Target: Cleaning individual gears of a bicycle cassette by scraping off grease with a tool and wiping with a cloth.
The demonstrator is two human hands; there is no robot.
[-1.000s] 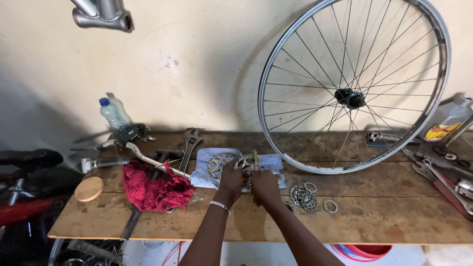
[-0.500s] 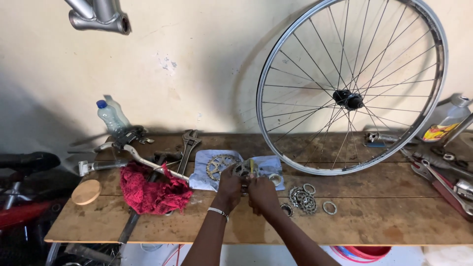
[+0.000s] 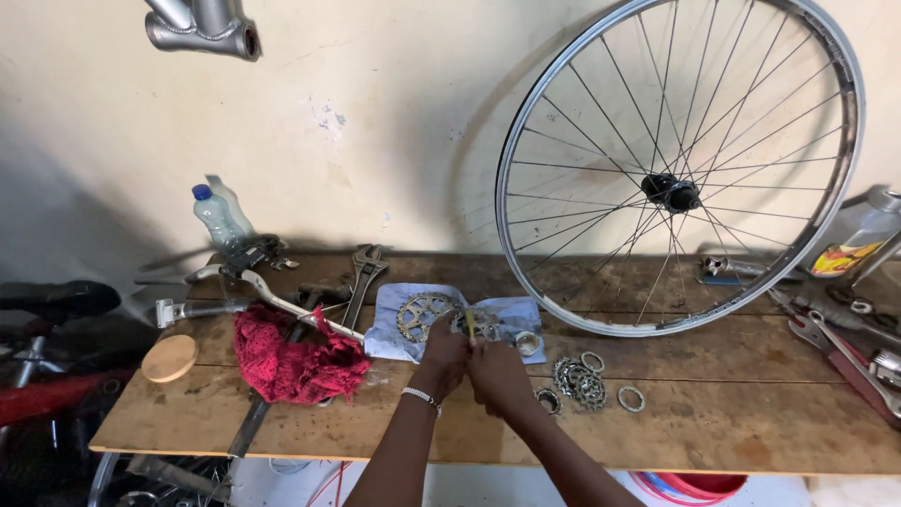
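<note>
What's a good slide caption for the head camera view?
Both hands, left hand and right hand, work on bicycle sprockets over a wooden bench.

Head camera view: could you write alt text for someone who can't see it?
Two hands, left hand and right hand, meet over bicycle sprockets on a blue cloth atop a wooden workbench. A spoked wheel leans against the wall.

Both forearms rise from the lower edge of the view and lean inward, so the wrists nearly meet. The left hand [image 3: 441,357] is curled, knuckles up, with a pale band just behind its grip at the wrist. The right hand [image 3: 497,374] sits touching it on the right, fingers folded inward; both grips appear closed, though the fingertips are hidden.
</note>
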